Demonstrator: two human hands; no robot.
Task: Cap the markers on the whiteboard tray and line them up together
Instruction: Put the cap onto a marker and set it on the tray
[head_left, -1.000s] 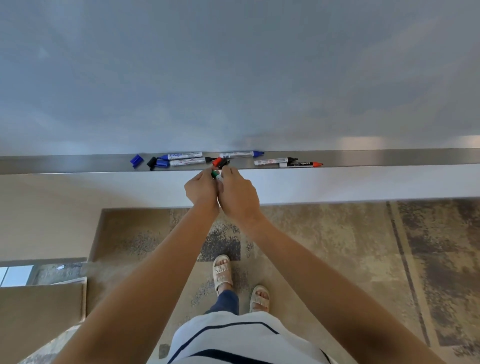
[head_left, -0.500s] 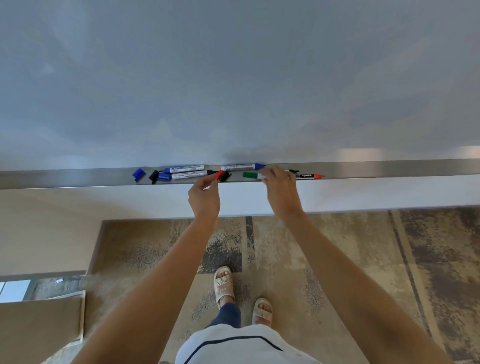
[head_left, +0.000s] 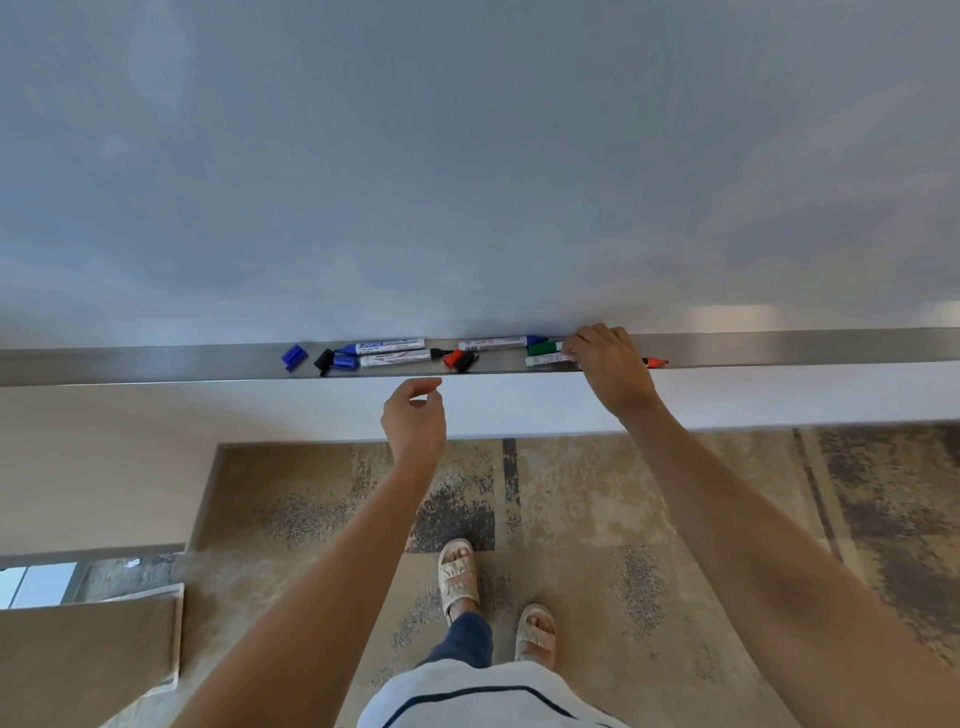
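Head view, tray: metal whiteboard tray (head_left: 779, 351) running across the frame under the whiteboard (head_left: 467, 156), markers and loose caps scattered along its middle.
Right hand: right hand (head_left: 608, 371) palm down on the tray, fingers curled over the right end of the green marker (head_left: 545, 348); grip on it probable, not certain.
Green marker: lying flat, green cap toward the left, body running right under the fingers.
Beside it: another white marker body (head_left: 545, 360) just in front, its right end also under the hand; red-tipped marker (head_left: 655, 361) poking out to the right of the hand.
Left hand: left hand (head_left: 414, 418) below the tray's front edge, not touching it, fingers loosely curled, thumb and forefinger near each other, nothing held.
Near the left hand: red cap (head_left: 454, 358) and black cap (head_left: 466, 361) touching, just above it on the tray.
Further left: two blue markers (head_left: 389, 345), (head_left: 498, 342) along the back, a white marker with black tip (head_left: 397, 357) in front, loose blue cap (head_left: 294, 357) well left, black cap and blue cap (head_left: 335, 360) together.
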